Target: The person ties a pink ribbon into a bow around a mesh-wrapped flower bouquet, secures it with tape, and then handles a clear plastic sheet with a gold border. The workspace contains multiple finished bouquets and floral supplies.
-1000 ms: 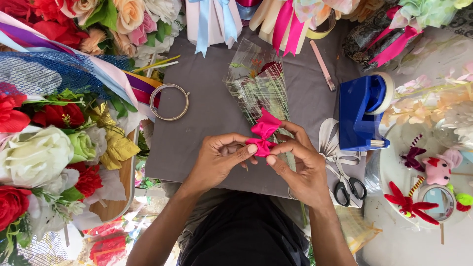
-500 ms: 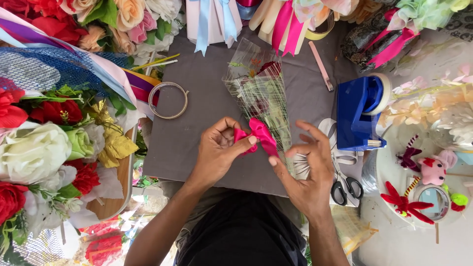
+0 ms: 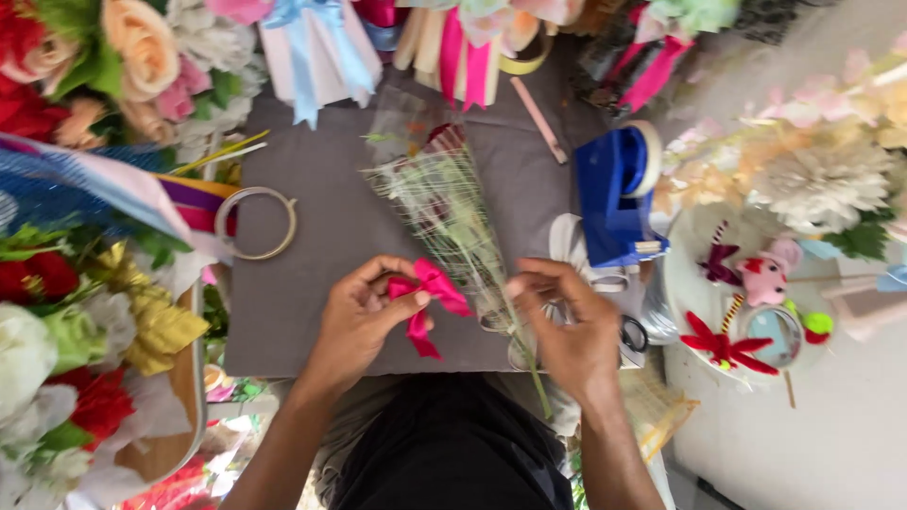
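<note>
My left hand (image 3: 364, 316) pinches a small bright pink ribbon bow (image 3: 430, 297) by its middle, its tails hanging down. My right hand (image 3: 567, 326) is just to the right of the bow, fingers curled, touching the lower end of a single flower wrapped in a clear cellophane cone (image 3: 444, 212). The cone lies diagonally on a grey mat (image 3: 331, 217), its wide end pointing away from me. Whether my right hand grips the stem or a bit of tape is hidden by the fingers.
A blue tape dispenser (image 3: 619, 189) stands right of the cone, scissors (image 3: 628, 331) under my right hand. A tape ring (image 3: 255, 224) lies on the mat's left. Artificial flowers (image 3: 57, 312) crowd the left, ribbons (image 3: 463, 47) the far edge, a tray of small ornaments (image 3: 746, 302) the right.
My hands have come apart. The left hand has carried the pink bow leftward alone, and the right hand has let go of it and moved right onto the wrapped flower's lower end.
</note>
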